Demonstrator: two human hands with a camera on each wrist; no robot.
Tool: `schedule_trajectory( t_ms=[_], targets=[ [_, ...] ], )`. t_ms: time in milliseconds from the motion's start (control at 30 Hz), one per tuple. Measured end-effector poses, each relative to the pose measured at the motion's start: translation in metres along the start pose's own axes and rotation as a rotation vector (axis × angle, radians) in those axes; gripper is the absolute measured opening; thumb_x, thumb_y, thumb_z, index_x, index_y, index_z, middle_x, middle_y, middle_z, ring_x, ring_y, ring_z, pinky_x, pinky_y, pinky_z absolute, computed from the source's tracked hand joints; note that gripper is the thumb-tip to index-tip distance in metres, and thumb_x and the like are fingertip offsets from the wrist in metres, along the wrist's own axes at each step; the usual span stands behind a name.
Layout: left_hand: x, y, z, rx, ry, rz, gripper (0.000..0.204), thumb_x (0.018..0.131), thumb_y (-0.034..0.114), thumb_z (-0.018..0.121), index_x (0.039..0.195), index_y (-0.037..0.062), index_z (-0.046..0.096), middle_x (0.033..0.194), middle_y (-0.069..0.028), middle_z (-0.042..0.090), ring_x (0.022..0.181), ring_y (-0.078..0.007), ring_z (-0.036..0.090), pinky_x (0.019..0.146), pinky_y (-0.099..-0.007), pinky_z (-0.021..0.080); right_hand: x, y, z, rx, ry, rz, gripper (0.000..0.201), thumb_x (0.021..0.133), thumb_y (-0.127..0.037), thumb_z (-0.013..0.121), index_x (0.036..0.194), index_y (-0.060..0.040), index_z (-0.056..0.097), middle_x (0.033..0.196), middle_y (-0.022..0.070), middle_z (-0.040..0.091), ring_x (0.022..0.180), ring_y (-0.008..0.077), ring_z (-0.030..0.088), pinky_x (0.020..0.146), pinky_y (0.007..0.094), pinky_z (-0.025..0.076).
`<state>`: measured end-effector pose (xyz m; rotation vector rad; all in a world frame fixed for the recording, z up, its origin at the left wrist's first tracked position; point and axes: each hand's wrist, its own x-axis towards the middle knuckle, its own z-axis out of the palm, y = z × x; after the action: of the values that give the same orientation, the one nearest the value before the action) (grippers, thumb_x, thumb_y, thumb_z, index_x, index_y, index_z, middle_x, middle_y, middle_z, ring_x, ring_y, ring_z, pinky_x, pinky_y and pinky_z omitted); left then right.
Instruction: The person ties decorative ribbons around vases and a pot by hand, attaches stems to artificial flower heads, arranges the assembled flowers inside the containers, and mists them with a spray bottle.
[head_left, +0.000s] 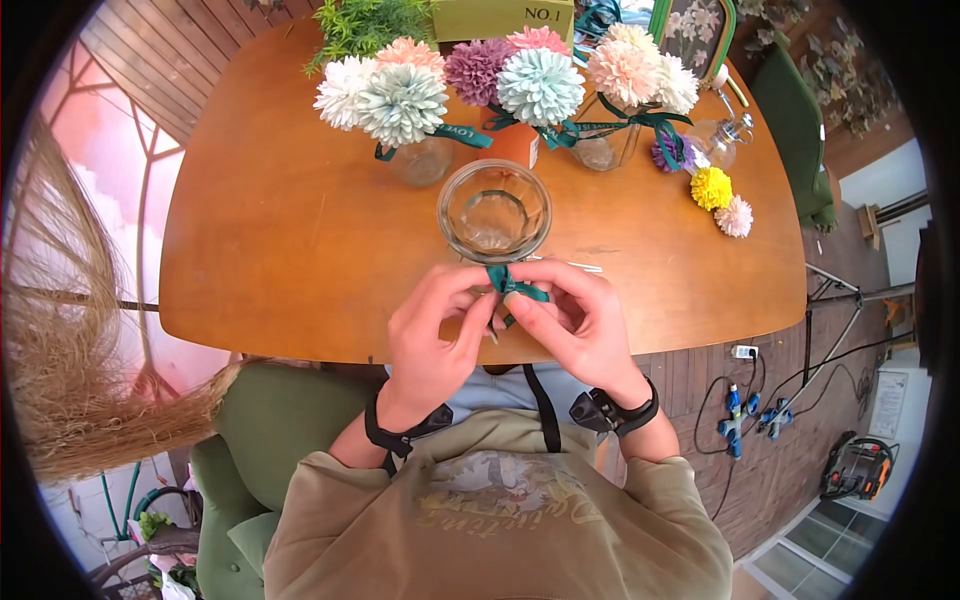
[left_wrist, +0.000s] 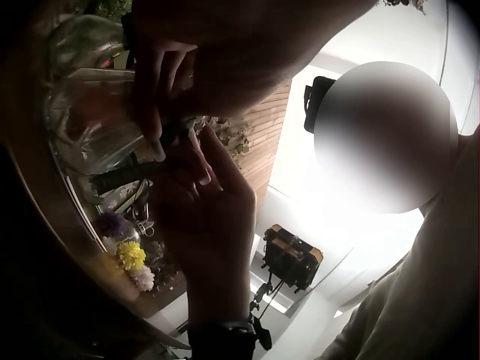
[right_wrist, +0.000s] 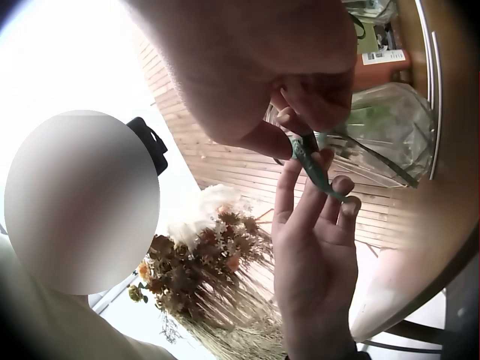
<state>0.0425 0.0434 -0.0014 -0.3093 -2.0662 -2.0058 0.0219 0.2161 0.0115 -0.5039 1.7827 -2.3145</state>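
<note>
A dark green ribbon (head_left: 503, 280), looped and bunched, is held between both hands at the table's near edge. My left hand (head_left: 432, 325) pinches it from the left with fingertips and thumb. From the right, my right hand (head_left: 580, 315) grips it, the thumb lying over the loop. In the right wrist view the ribbon (right_wrist: 313, 171) runs down to the left hand's fingertips (right_wrist: 349, 206). Just beyond the hands stands a clear glass vase (head_left: 447, 222), its wide mouth facing up. In the left wrist view the hands' shadow darkens the ribbon.
Pompom flowers in glass vases with green bows, such as a pale blue bloom (head_left: 402, 103), line the back. Yellow (head_left: 711, 188) and pink (head_left: 735, 216) blooms lie at the right beside a glass bottle (head_left: 716, 142). Thin white sticks (head_left: 585, 267) lie near the right hand.
</note>
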Motion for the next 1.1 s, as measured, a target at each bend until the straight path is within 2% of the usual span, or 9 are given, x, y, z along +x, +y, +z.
schedule_trajectory(
  t_ms=[67, 100, 167, 267, 367, 433, 500, 733, 1100],
  targets=[
    [0.002, -0.001, 0.002, 0.211, 0.122, 0.206, 0.025, 0.089, -0.011, 0.071, 0.112, -0.0004, 0.069, 0.094, -0.0101, 0.072, 0.074, -0.0168, 0.073, 0.062, -0.0289, 0.060, -0.001, 0.000, -0.003, -0.036, -0.012, 0.001, 0.024, 0.099, -0.002, 0.069, 0.123, 0.0021, 0.069, 0.098, 0.0032, 0.069, 0.076, 0.0031, 0.056, 0.062, 0.0198, 0.043],
    [0.004, -0.001, 0.001, 0.212, 0.122, 0.206, 0.025, 0.089, -0.011, 0.071, 0.112, -0.0004, 0.069, 0.094, -0.0101, 0.072, 0.074, -0.0168, 0.073, 0.062, -0.0289, 0.060, -0.001, 0.000, -0.004, -0.072, -0.024, 0.003, 0.024, 0.099, -0.003, 0.069, 0.122, 0.0016, 0.069, 0.099, 0.0029, 0.070, 0.073, 0.0021, 0.054, 0.060, 0.0197, 0.041],
    [0.007, -0.001, -0.003, 0.480, 0.104, 0.404, 0.024, 0.086, -0.011, 0.074, 0.107, -0.0011, 0.072, 0.096, -0.0105, 0.072, 0.073, -0.0182, 0.074, 0.062, -0.0279, 0.060, -0.003, -0.002, -0.008, -0.133, -0.033, 0.006, 0.023, 0.099, -0.003, 0.069, 0.122, 0.0005, 0.070, 0.098, 0.0014, 0.069, 0.070, 0.0008, 0.050, 0.057, 0.0197, 0.038],
    [0.007, 0.000, -0.006, 0.522, 0.103, 0.457, 0.022, 0.083, -0.012, 0.074, 0.102, -0.0013, 0.074, 0.096, -0.0090, 0.072, 0.072, -0.0184, 0.073, 0.061, -0.0276, 0.059, -0.001, 0.001, -0.009, -0.235, -0.016, -0.041, 0.022, 0.099, -0.004, 0.070, 0.121, -0.0017, 0.071, 0.093, -0.0021, 0.067, 0.065, -0.0013, 0.044, 0.053, 0.0197, 0.031],
    [0.010, -0.001, -0.013, 0.484, 0.090, 0.406, 0.015, 0.086, -0.015, 0.071, 0.098, -0.0057, 0.072, 0.092, -0.0134, 0.071, 0.072, -0.0194, 0.073, 0.063, -0.0287, 0.060, -0.001, -0.008, -0.008, -0.328, 0.093, -0.050, 0.021, 0.098, -0.004, 0.070, 0.119, -0.0053, 0.073, 0.083, -0.0060, 0.060, 0.063, -0.0025, 0.040, 0.052, 0.0193, 0.027],
    [0.013, 0.000, -0.022, 0.480, 0.102, 0.354, 0.013, 0.087, -0.015, 0.071, 0.098, -0.0063, 0.071, 0.093, -0.0136, 0.070, 0.072, -0.0193, 0.073, 0.063, -0.0284, 0.060, -0.001, -0.007, -0.015, -0.350, 0.083, -0.058, 0.020, 0.098, -0.002, 0.070, 0.117, -0.0053, 0.072, 0.079, -0.0078, 0.056, 0.062, -0.0028, 0.038, 0.053, 0.0187, 0.026],
    [0.016, 0.000, -0.029, 0.474, 0.115, 0.300, 0.012, 0.088, -0.015, 0.070, 0.098, -0.0070, 0.070, 0.094, -0.0138, 0.070, 0.072, -0.0191, 0.073, 0.063, -0.0282, 0.061, 0.004, -0.011, -0.025, -0.269, 0.366, -0.142, 0.018, 0.098, -0.002, 0.070, 0.115, -0.0039, 0.071, 0.079, -0.0092, 0.054, 0.063, -0.0031, 0.038, 0.053, 0.0176, 0.026],
    [0.018, -0.001, -0.036, 0.401, 0.090, 0.254, 0.009, 0.091, -0.015, 0.066, 0.097, -0.0083, 0.068, 0.098, -0.0145, 0.068, 0.074, -0.0195, 0.073, 0.065, -0.0278, 0.062, 0.003, -0.009, -0.039, -0.384, 0.399, -0.172, 0.014, 0.098, -0.001, 0.071, 0.111, -0.0011, 0.071, 0.092, -0.0051, 0.067, 0.065, -0.0030, 0.042, 0.055, 0.0162, 0.028],
    [0.015, 0.005, -0.044, 0.479, 0.025, 0.256, 0.006, 0.095, -0.012, 0.061, 0.097, -0.0075, 0.065, 0.096, -0.0144, 0.067, 0.078, -0.0202, 0.074, 0.067, -0.0289, 0.062, 0.002, -0.003, -0.046, -0.546, 0.423, -0.263, 0.006, 0.096, 0.001, 0.071, 0.102, 0.0000, 0.072, 0.086, -0.0003, 0.067, 0.062, 0.0003, 0.046, 0.052, 0.0182, 0.031]
  ],
)
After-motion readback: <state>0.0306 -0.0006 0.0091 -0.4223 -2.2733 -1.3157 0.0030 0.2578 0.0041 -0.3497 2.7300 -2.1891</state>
